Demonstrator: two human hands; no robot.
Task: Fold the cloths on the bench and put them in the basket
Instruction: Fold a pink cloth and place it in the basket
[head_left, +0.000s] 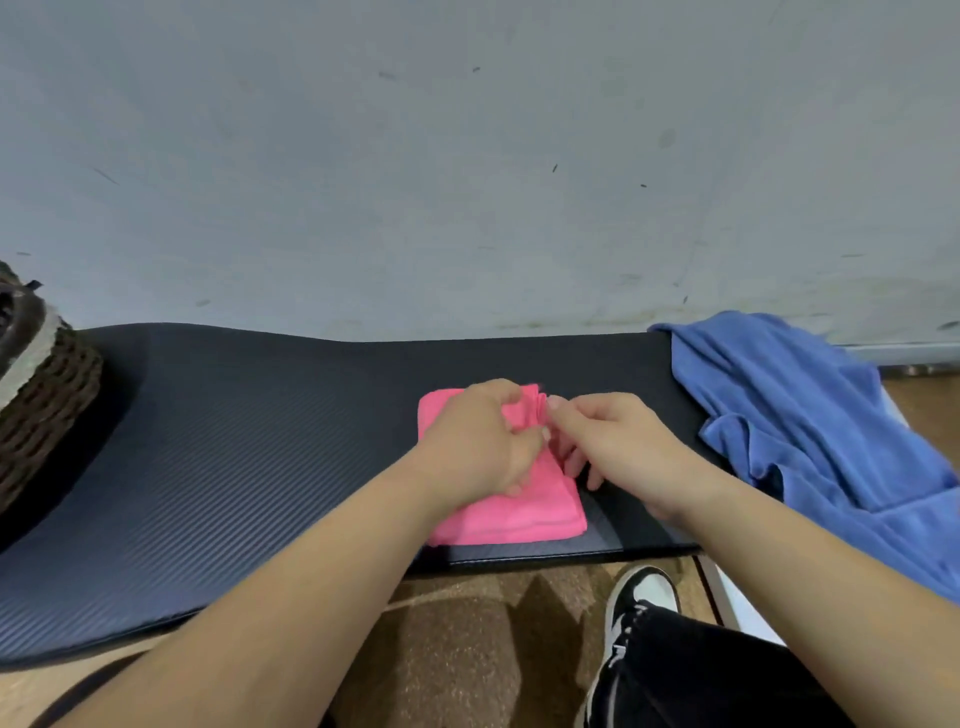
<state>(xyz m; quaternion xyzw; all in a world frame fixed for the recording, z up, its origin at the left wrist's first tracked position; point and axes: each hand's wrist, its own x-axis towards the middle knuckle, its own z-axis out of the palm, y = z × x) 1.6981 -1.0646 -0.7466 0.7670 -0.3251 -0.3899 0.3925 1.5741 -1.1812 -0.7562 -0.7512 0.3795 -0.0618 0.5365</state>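
A person bends over a folded pink cloth (509, 514) lying on a black ribbed bench mat (234, 441), right of the mat's middle and close to its near edge. Both hands meet at the cloth's right side. The left hand (475, 441) rests on top with fingers curled, thumb and fingertips nipping the stacked layers. The right hand (618, 441) pinches the same edge from the other side, its lower fingers tucked against the mat. A dark woven basket (41, 405) stands on the mat's left end, partly out of view. An unfolded blue cloth (789, 415) lies crumpled over the mat's right end and hangs off it. Below the mat's near edge, a black-and-white shoe (641, 592) stands on brown floor (467, 649).
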